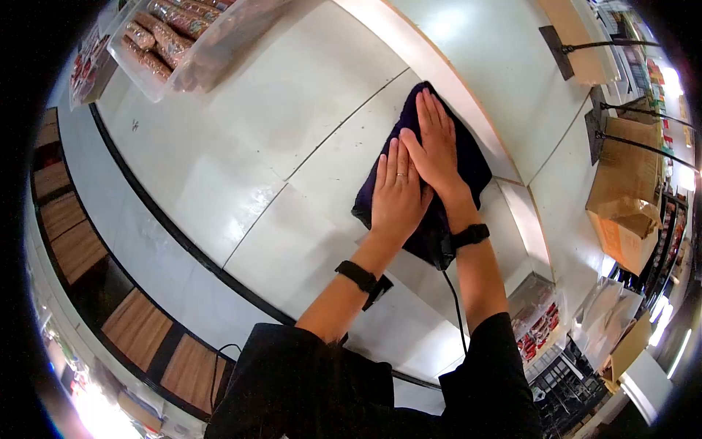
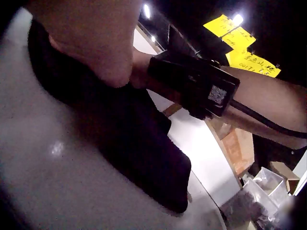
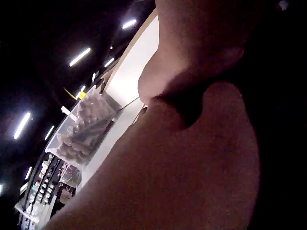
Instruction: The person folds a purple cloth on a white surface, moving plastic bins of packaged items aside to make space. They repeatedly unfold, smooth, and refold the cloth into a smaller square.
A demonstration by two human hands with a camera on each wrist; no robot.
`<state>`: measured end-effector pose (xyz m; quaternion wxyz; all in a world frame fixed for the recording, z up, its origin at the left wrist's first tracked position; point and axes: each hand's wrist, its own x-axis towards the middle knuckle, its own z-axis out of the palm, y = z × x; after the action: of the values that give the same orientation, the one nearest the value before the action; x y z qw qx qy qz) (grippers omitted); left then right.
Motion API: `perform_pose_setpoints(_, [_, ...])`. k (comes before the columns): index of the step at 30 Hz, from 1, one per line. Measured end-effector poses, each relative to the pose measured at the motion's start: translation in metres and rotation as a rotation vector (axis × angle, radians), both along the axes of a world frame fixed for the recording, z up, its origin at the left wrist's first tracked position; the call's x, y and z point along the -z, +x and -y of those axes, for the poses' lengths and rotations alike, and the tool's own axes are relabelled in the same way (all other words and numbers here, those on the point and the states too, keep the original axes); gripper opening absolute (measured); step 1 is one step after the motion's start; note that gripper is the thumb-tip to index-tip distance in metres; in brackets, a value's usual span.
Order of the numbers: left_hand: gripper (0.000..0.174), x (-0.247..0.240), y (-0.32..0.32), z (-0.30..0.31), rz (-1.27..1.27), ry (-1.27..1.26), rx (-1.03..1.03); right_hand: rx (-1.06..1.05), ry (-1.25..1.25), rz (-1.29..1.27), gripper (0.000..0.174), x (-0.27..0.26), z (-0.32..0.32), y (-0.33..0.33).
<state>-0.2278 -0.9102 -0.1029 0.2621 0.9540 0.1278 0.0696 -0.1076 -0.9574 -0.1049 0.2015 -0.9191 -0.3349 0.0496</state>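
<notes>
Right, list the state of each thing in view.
Left hand: on the dark cloth, fingers straight
Right hand: on the dark cloth, fingers straight
Dark cloth: lying on the counter; whether folded, unclear
Counter: marked with dark specks
Clear bin: open-topped, holding wrapped packets
Cardboard box: cannot tell if closed
Ceiling light: lit

Sleeves [image 1: 490, 373]: are showing black
Wristbands [image 1: 356, 276]: are matching them
Ring [image 1: 401, 174]: is looking thin
Wrist cable [image 2: 261, 119]: is trailing black

A shop: bagged goods [image 1: 167, 45], handwritten signs [image 2: 254, 64]
</notes>
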Motion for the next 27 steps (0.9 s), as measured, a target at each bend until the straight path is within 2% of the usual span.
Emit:
perform_pose_setpoints(6, [0.071,0.002,0.008,-0.026,-0.009,0.042,-0.047,-0.012,0.106,0.075,0.065,0.013,-0.036,0.020])
perform_pose_setpoints(8, [0.067,0.005,0.007,-0.026,0.009,0.086,-0.041,-0.010,0.113,0.101,0.060,0.016,-0.037,0.020])
perform_pose_setpoints(10, [0.066,0.004,-0.001,-0.026,-0.022,0.102,-0.023,-0.020,0.156,0.135,0.054,0.014,-0.040,0.015])
perform_pose_setpoints(15, [0.063,0.005,-0.030,-0.035,-0.019,0.062,-0.029,-0.120,0.223,0.079,0.054,0.013,-0.050,-0.016])
perform_pose_setpoints(17, [0.064,0.001,-0.048,-0.042,-0.018,-0.027,-0.034,-0.162,0.238,0.076,0.055,0.015,-0.054,-0.030])
perform_pose_setpoints(18, [0.065,-0.001,-0.057,-0.047,0.072,-0.134,-0.074,-0.165,0.248,0.059,0.055,0.011,-0.058,-0.040])
perform_pose_setpoints(19, [0.065,0.001,-0.067,-0.052,0.077,-0.139,-0.076,-0.168,0.262,0.056,0.055,0.010,-0.062,-0.048])
perform_pose_setpoints(21, [0.069,0.009,-0.089,-0.060,0.264,-0.218,-0.212,-0.177,0.295,0.052,0.053,0.011,-0.069,-0.063])
perform_pose_setpoints(23, [0.072,0.012,-0.115,-0.063,0.249,-0.287,-0.597,-0.153,0.304,0.055,0.052,0.009,-0.076,-0.078])
perform_pose_setpoints(24, [0.065,0.016,-0.120,-0.061,0.331,-0.370,-0.726,-0.160,0.310,0.056,0.052,0.008,-0.078,-0.084])
perform_pose_setpoints(25, [0.065,0.024,-0.126,-0.058,0.337,-0.372,-0.724,-0.167,0.316,0.059,0.052,0.006,-0.081,-0.092])
perform_pose_setpoints(27, [0.042,0.041,-0.139,-0.051,0.215,-0.987,-0.747,-0.160,0.373,0.004,0.051,0.003,-0.088,-0.111])
